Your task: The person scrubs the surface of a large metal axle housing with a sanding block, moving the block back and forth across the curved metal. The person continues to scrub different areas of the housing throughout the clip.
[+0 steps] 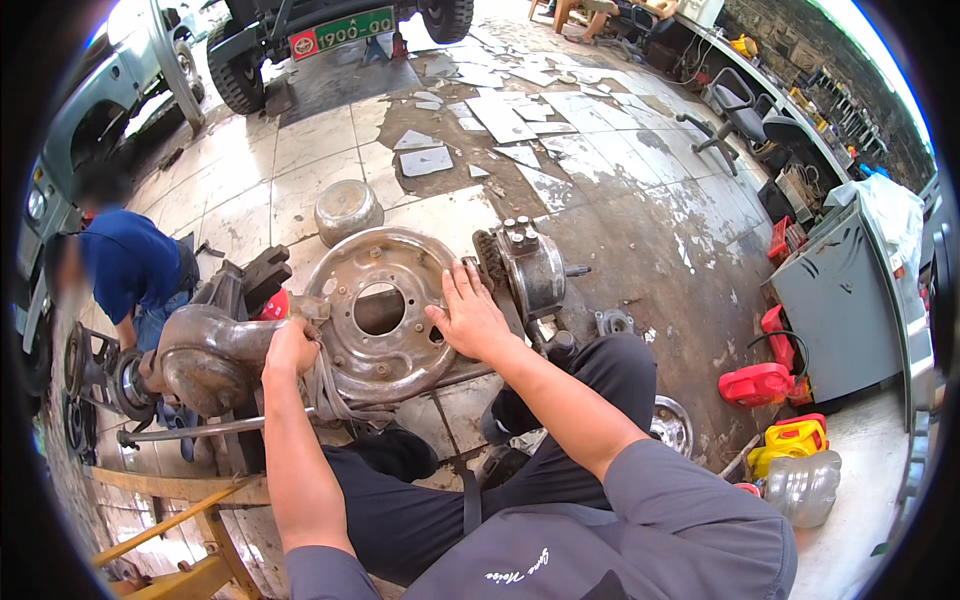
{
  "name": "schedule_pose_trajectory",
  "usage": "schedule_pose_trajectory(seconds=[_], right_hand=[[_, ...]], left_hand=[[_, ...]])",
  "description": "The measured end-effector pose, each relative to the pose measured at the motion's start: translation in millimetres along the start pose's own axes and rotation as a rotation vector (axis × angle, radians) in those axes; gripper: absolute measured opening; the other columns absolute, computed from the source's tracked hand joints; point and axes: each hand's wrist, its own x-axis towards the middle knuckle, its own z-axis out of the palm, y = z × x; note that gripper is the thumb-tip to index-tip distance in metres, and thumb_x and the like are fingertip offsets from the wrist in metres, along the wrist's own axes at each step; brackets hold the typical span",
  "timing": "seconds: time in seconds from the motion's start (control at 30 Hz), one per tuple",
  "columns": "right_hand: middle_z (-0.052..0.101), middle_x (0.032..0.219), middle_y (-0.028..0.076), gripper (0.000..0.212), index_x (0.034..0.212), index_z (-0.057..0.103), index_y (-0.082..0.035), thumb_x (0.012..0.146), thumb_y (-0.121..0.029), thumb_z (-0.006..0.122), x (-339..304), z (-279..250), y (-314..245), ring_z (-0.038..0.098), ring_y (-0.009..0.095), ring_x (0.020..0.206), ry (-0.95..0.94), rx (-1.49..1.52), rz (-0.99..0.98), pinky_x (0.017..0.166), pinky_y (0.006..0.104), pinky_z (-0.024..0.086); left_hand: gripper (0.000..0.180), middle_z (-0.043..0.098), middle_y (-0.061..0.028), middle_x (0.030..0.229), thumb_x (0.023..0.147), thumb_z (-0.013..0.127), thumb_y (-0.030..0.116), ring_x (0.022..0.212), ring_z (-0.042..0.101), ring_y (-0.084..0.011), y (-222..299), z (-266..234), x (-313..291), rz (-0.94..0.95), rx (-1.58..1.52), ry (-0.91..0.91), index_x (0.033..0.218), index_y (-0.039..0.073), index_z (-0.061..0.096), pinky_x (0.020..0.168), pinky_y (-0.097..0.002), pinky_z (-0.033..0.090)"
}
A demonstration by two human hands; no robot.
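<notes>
Right hand flat on backing plate rim; left hand opposite.

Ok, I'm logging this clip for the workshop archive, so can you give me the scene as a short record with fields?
Place: tiled workshop floor
Main thing: round rusty metal plate with a centre hole, on an axle housing
Left hand: at the plate's left edge
Right hand: flat on the plate's right side
Nearby: wheel hub, metal bowl, red can
Others: a person in a blue shirt, crouching at left

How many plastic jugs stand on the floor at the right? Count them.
3: a red jug beside the grey cabinet, a yellow jug below it, a clear jug lowest. Others may be hidden.
</notes>
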Motion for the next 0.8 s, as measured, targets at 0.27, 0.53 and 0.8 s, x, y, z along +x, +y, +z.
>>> schedule_pose_trajectory(seconds=[0.27, 0.53, 0.8], right_hand=[[0.020, 0.159, 0.031, 0.079, 0.150, 0.031, 0.007, 0.100, -0.052, 0.046, -22, 7, -2, 0.020, 0.049, 0.147, 0.020, 0.039, 0.004, 0.118, 0.0543, 0.025], [0.023, 0.158, 0.030, 0.074, 0.149, 0.033, 0.008, 0.101, -0.047, 0.046, -27, 4, -4, 0.024, 0.049, 0.146, 0.031, 0.015, -0.011, 0.118, 0.0526, 0.026], [0.021, 0.159, 0.031, 0.077, 0.152, 0.027, 0.006, 0.101, -0.049, 0.045, -38, 4, -10, 0.020, 0.049, 0.147, -0.025, 0.038, 0.007, 0.119, 0.0538, 0.024]], left_hand=[[0.025, 0.072, -0.0211, 0.102, 0.079, 0.078, 0.014, 0.100, 0.069, -0.0330, 7, -5, 2, -0.065, -0.059, -0.033, 0.101, 0.005, 0.073, 0.089, -0.0407, 0.052], [0.023, 0.073, -0.0204, 0.099, 0.080, 0.077, 0.013, 0.098, 0.070, -0.0323, 6, -9, 1, -0.027, -0.054, -0.018, 0.101, 0.005, 0.073, 0.086, -0.0406, 0.053], [0.028, 0.072, -0.0207, 0.102, 0.078, 0.077, 0.013, 0.100, 0.070, -0.0331, -2, -6, 4, -0.034, -0.069, -0.017, 0.104, 0.006, 0.073, 0.088, -0.0399, 0.054]])
